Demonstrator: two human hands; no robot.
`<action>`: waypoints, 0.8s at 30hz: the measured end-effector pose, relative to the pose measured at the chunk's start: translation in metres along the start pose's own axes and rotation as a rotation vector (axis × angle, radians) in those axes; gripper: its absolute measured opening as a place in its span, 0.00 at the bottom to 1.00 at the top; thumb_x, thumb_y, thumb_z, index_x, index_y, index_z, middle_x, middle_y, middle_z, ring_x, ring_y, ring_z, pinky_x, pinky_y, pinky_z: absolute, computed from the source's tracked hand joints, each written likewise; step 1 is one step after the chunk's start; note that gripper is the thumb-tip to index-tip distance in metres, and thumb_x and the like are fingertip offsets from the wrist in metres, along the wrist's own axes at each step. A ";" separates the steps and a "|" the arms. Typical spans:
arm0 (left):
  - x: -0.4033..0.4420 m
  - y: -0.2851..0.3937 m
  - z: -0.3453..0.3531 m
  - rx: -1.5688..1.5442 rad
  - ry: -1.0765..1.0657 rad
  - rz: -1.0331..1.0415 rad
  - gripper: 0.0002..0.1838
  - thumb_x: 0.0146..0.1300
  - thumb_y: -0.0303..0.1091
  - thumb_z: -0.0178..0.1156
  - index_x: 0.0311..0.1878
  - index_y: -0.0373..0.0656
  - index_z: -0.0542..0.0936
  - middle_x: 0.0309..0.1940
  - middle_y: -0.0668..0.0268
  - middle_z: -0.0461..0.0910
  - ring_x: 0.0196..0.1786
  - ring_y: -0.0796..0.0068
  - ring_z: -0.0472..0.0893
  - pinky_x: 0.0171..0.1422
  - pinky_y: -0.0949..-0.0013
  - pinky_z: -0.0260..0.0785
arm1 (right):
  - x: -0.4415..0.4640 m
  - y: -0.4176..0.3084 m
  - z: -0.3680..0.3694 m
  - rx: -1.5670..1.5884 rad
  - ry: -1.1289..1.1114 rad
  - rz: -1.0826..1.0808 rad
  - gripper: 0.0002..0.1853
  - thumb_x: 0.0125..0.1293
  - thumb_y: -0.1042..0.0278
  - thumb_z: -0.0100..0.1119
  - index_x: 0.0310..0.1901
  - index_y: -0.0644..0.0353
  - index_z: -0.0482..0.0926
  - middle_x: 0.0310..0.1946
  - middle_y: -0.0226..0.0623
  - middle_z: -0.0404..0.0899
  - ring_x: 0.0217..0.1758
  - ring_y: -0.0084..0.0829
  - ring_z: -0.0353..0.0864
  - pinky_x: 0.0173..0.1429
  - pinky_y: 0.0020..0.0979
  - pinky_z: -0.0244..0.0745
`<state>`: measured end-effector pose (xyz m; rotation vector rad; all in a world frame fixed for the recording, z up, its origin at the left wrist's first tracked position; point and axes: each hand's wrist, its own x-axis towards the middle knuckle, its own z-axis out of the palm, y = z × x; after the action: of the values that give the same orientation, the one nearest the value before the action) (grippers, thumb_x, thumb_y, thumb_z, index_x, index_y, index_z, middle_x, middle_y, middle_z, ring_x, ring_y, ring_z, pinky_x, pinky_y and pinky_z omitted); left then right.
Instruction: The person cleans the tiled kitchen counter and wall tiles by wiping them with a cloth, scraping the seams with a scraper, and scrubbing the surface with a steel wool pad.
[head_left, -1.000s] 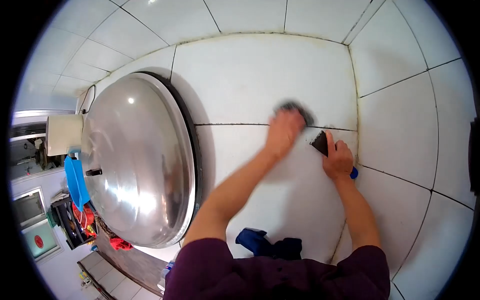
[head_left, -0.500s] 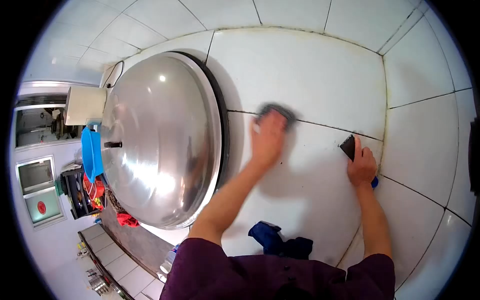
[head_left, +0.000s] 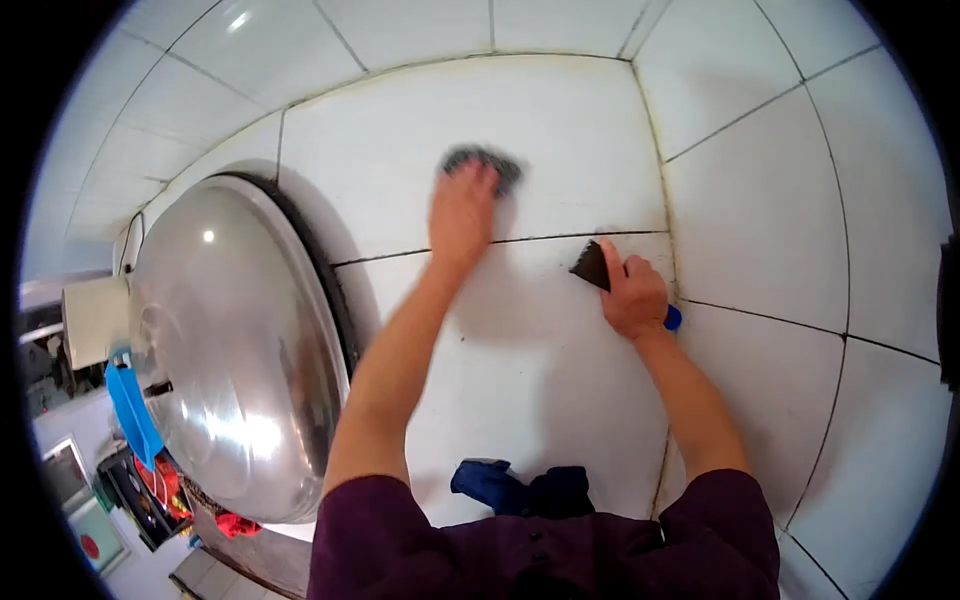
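My left hand (head_left: 463,215) is closed on a dark grey, blurred scouring pad (head_left: 508,172), pressed on the white tiled counter (head_left: 360,190) beyond the dark joint line. Nearer the right wall, my right hand (head_left: 636,296) grips a scraper (head_left: 591,266) with a dark, flat blade and a blue handle end that shows behind the hand. The blade rests on or just above the tile, short of the joint line. A dark blue cloth (head_left: 520,490) lies crumpled on the counter close to my body.
A large domed metal lid (head_left: 240,350) with a dark rim fills the left side. Beyond it are a cream box (head_left: 95,320), a blue basin (head_left: 132,412) and red items (head_left: 158,485). Tiled walls (head_left: 760,220) border the counter at the right and far side.
My left hand and the pad have moved away from my body, across the joint line. My right hand keeps the scraper at about the same spot. The camera view has turned and shifted.
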<state>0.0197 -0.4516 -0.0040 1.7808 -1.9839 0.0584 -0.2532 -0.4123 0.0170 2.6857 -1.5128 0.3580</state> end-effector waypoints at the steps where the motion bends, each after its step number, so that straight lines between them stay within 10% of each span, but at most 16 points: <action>1: 0.032 -0.002 -0.006 -0.014 -0.003 -0.068 0.16 0.61 0.27 0.48 0.51 0.42 0.76 0.55 0.54 0.73 0.59 0.57 0.71 0.65 0.51 0.58 | 0.000 0.000 -0.001 0.035 -0.006 0.007 0.42 0.40 0.69 0.67 0.63 0.47 0.66 0.27 0.35 0.66 0.29 0.37 0.71 0.29 0.37 0.68; 6: 0.049 0.065 0.036 -0.451 -0.168 0.502 0.16 0.51 0.23 0.56 0.45 0.44 0.80 0.49 0.64 0.79 0.54 0.63 0.75 0.63 0.57 0.62 | 0.002 0.000 -0.001 0.029 0.027 0.012 0.37 0.43 0.67 0.64 0.61 0.47 0.68 0.26 0.34 0.65 0.27 0.36 0.70 0.28 0.37 0.67; 12: -0.014 0.021 -0.024 -0.295 -0.198 0.235 0.20 0.47 0.22 0.59 0.46 0.48 0.78 0.54 0.67 0.75 0.57 0.64 0.73 0.65 0.54 0.60 | 0.000 0.001 0.003 0.026 0.088 0.002 0.36 0.44 0.69 0.62 0.61 0.48 0.68 0.26 0.34 0.65 0.26 0.36 0.69 0.27 0.35 0.66; 17: -0.103 0.017 -0.088 -0.364 -0.474 0.418 0.20 0.47 0.23 0.59 0.46 0.48 0.77 0.55 0.63 0.74 0.59 0.62 0.71 0.63 0.54 0.61 | -0.001 0.000 0.001 0.017 0.062 0.017 0.37 0.42 0.70 0.60 0.61 0.44 0.68 0.26 0.33 0.65 0.27 0.35 0.70 0.29 0.35 0.68; 24: 0.009 -0.126 -0.041 0.304 -0.001 -0.549 0.25 0.63 0.41 0.49 0.63 0.45 0.66 0.65 0.57 0.63 0.67 0.59 0.62 0.71 0.51 0.45 | 0.002 -0.004 -0.004 0.034 0.021 0.023 0.38 0.42 0.69 0.61 0.62 0.47 0.68 0.26 0.34 0.65 0.28 0.36 0.70 0.29 0.36 0.67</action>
<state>0.1519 -0.4656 0.0006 2.4609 -1.4779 0.1871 -0.2499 -0.4113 0.0212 2.6829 -1.5477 0.4160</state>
